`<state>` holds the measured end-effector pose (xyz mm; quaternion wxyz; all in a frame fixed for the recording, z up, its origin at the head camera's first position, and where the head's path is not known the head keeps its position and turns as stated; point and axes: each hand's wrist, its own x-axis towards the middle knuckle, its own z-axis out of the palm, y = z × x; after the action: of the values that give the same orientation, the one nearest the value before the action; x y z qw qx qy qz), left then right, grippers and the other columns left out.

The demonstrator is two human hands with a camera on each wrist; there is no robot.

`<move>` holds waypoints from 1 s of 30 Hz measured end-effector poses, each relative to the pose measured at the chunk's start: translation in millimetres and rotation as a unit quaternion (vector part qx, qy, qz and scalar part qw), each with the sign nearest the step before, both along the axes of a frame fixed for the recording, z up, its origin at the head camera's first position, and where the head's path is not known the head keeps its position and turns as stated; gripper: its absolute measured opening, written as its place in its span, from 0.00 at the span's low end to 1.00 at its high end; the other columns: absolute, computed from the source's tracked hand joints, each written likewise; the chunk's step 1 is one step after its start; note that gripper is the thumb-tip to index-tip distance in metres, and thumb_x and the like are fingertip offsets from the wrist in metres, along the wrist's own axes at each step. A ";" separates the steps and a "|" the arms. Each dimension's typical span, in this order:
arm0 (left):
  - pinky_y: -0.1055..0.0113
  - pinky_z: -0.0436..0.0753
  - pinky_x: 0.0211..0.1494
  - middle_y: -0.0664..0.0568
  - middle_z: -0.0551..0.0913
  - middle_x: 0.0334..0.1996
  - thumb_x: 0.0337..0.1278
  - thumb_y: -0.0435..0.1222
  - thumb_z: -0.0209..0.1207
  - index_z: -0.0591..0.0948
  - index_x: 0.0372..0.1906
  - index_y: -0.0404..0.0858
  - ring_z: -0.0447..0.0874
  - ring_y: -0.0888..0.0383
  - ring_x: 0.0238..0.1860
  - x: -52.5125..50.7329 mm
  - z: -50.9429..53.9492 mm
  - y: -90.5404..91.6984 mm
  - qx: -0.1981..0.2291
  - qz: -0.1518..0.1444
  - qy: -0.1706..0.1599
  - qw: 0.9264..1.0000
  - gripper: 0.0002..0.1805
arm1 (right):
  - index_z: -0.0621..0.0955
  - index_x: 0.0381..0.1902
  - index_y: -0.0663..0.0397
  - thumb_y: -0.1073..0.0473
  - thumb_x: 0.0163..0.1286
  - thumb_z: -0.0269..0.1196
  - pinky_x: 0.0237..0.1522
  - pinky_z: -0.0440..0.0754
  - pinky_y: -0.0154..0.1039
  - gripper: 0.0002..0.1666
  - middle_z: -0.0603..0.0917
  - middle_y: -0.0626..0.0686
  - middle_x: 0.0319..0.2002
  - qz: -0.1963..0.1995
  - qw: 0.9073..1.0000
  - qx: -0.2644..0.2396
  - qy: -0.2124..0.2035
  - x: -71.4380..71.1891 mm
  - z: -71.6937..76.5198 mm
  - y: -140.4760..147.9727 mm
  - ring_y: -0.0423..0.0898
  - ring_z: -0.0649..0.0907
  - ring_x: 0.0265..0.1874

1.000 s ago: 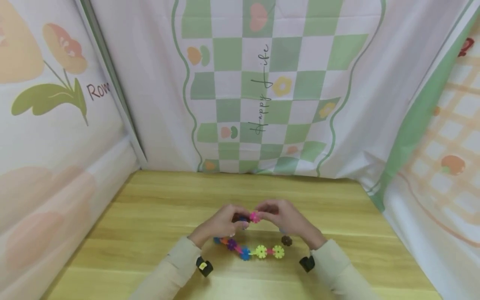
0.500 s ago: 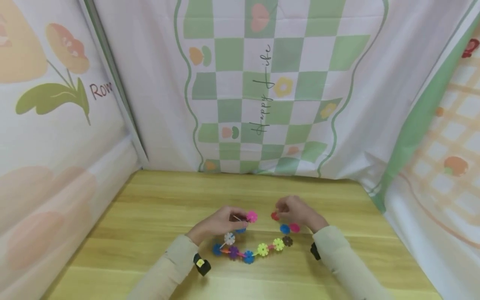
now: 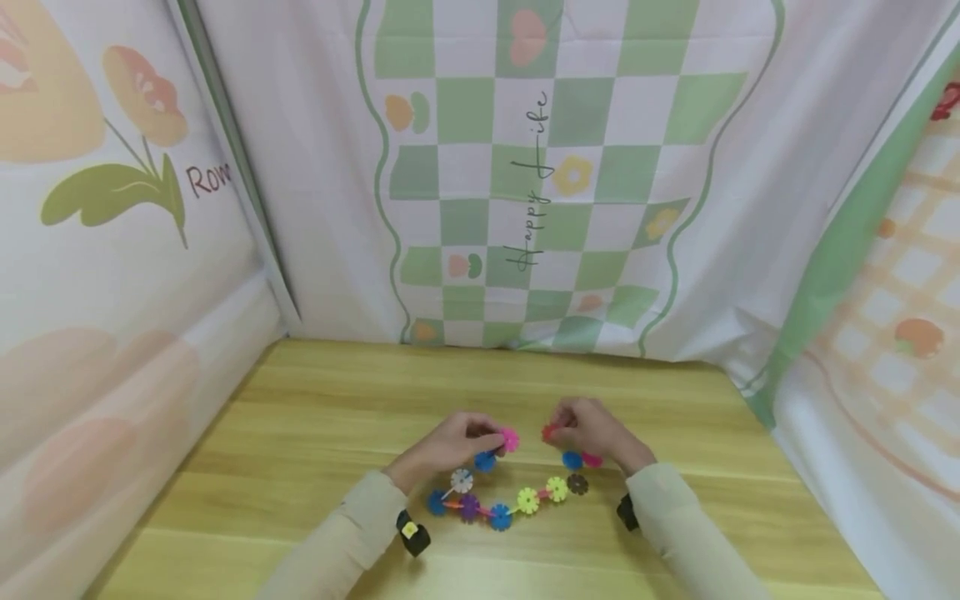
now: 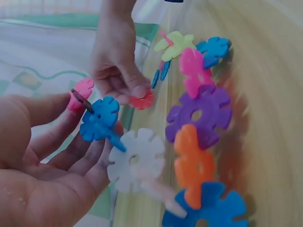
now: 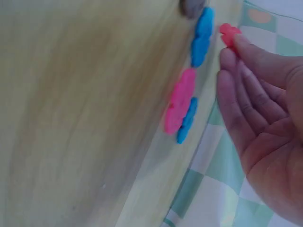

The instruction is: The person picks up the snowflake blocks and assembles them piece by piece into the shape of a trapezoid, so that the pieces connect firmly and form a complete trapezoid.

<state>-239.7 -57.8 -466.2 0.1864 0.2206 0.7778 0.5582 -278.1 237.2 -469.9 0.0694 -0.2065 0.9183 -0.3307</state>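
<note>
My left hand [image 3: 450, 442] pinches the end of a chain of interlocking plastic snowflake discs, by its pink disc [image 3: 510, 440]. In the left wrist view a brown disc [image 4: 81, 100] is slotted edge-on between that pink one and a blue disc [image 4: 99, 119]. A white disc [image 4: 136, 160] follows, then the chain bends back along the table through blue, orange, purple [image 4: 201, 116], pink and yellow discs. My right hand [image 3: 596, 429] pinches a loose-looking red disc [image 5: 229, 34] between thumb and fingertip. The two hands are apart, the red disc facing the pink one.
Near my right hand lie a brown disc [image 3: 577, 484], a blue disc [image 3: 572, 460] and a pink disc [image 3: 592, 459]. The wooden table [image 3: 337, 392] ends at a checked cloth [image 3: 525, 292] behind and white cloth walls at both sides.
A second ago my hands met at the pink disc. My right hand has since drawn away to the right and now shows the red disc; my left hand still holds the chain's end.
</note>
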 end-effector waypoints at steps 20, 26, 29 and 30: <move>0.68 0.87 0.49 0.53 0.92 0.41 0.80 0.41 0.57 0.89 0.48 0.44 0.89 0.58 0.44 -0.6 0.0 10.6 -0.007 -0.011 0.036 0.999 0.11 | 0.88 0.42 0.46 0.62 0.71 0.70 0.46 0.90 0.35 0.05 0.92 0.46 0.39 0.066 0.979 -0.154 0.115 44.3 20.0 -19.9 0.42 0.91 0.40; 0.69 0.86 0.45 0.51 0.91 0.40 0.81 0.39 0.56 0.89 0.48 0.42 0.90 0.50 0.45 -1.4 -1.0 11.1 0.003 -0.024 0.038 0.999 0.11 | 0.88 0.41 0.45 0.62 0.72 0.69 0.48 0.91 0.35 0.05 0.91 0.44 0.38 0.072 0.974 -0.158 0.143 49.2 14.4 -22.3 0.42 0.91 0.41; 0.70 0.85 0.42 0.50 0.91 0.39 0.81 0.38 0.55 0.89 0.47 0.41 0.90 0.49 0.43 -0.9 -0.5 12.9 0.007 -0.022 0.028 0.999 0.12 | 0.88 0.40 0.46 0.63 0.72 0.69 0.49 0.91 0.36 0.05 0.91 0.44 0.38 0.072 0.973 -0.158 0.153 50.6 13.2 -23.3 0.42 0.91 0.41; 0.70 0.85 0.41 0.50 0.91 0.39 0.81 0.38 0.55 0.89 0.47 0.41 0.89 0.50 0.42 -0.8 -0.4 13.6 0.008 -0.021 0.025 0.999 0.12 | 0.88 0.40 0.47 0.64 0.72 0.69 0.49 0.91 0.36 0.05 0.91 0.45 0.38 0.071 0.972 -0.159 0.156 51.2 12.9 -23.8 0.42 0.91 0.41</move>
<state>-240.5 -44.2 -466.6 0.1765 0.2523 0.7728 0.5549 -226.9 213.4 -456.9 -0.0850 -0.3283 0.8366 -0.4303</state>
